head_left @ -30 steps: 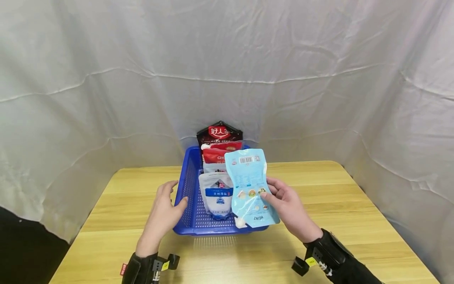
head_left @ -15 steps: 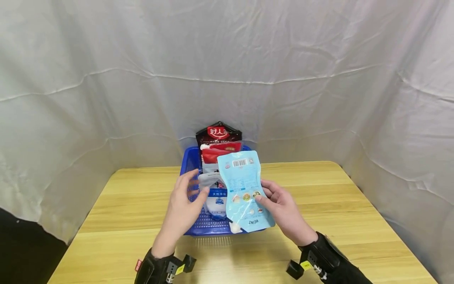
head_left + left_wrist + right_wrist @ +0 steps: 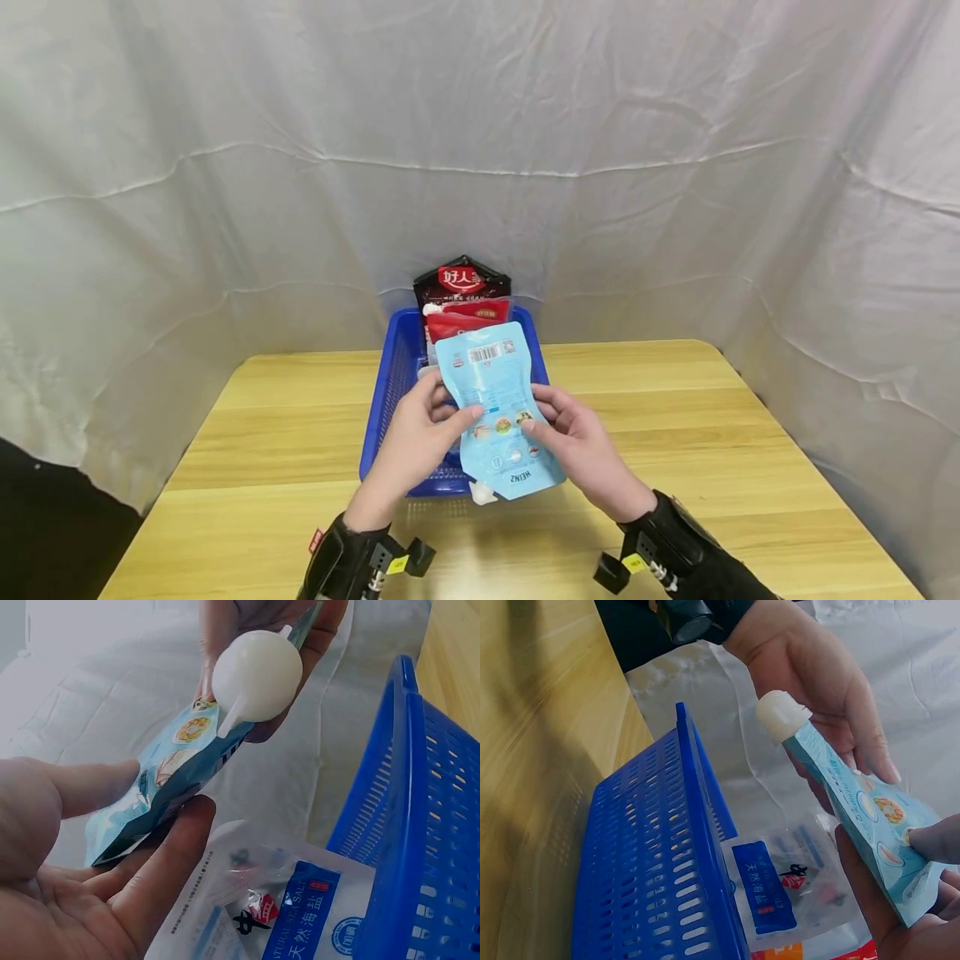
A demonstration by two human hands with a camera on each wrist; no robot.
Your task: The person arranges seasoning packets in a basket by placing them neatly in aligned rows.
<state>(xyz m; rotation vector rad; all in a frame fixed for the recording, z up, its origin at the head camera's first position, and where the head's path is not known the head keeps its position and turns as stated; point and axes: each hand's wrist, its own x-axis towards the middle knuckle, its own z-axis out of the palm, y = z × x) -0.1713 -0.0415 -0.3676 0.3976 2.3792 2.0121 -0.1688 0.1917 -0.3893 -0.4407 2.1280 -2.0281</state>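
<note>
Over the front of the blue plastic basket (image 3: 381, 414), both hands hold a light-blue Heinz spout pouch (image 3: 486, 382) upside down. Its white cap (image 3: 257, 676) points toward the person. My left hand (image 3: 420, 437) grips the pouch's left edge, thumb on the printed face and fingers behind. Along the opposite edge my right hand (image 3: 585, 450) pinches it the same way, the thumb near the small food pictures. Below, a clear-and-white sea salt bag (image 3: 780, 881) stands in the basket, mostly hidden by the pouch in the head view.
At the basket's back stand red packets (image 3: 491, 309) and a taller black bag with a red label (image 3: 431, 290). The basket rests on a light wooden table (image 3: 660, 400). A pale grey cloth (image 3: 480, 108) hangs behind and at both sides.
My left hand has moved right from beside the basket's left rim and taken hold of the pouch. My right hand has shifted the pouch left, over the salt bag.
</note>
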